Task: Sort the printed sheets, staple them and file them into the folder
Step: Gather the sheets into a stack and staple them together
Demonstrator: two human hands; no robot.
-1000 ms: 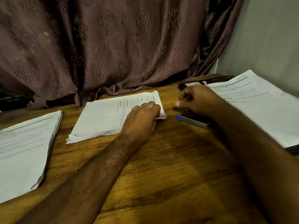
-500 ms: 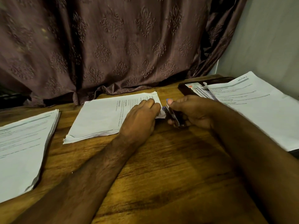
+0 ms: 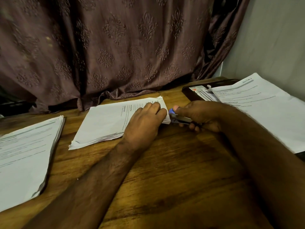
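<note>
Your left hand presses flat on the middle paper stack; your right hand grips the metal, blue-tipped stapler at the stack's right corner.

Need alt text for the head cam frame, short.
A right hand grips a blue-tipped metal stapler at the corner of a white printed paper stack, which the left hand presses onto the brown wooden table. More paper piles lie on both sides.
</note>
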